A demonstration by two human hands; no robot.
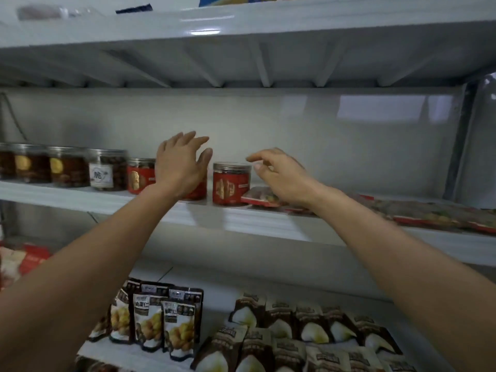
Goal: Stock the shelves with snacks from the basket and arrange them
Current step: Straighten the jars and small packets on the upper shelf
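Both grips released: left hand (179, 167) and right hand (281, 178) flank the red jar (231, 183); probably light, rigid, slick, so clasp its wall.

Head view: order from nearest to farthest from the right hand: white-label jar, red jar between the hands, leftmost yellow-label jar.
1. Red jar, just left of the right hand.
2. White-label jar, further left.
3. Yellow-label jar, far left.

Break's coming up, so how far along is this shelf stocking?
Done: jars line the middle shelf, pouches stock the lower one. In hand: nothing gripped; left hand and right hand hover open flanking a red jar. Left: straightening, probably; the basket is unseen.
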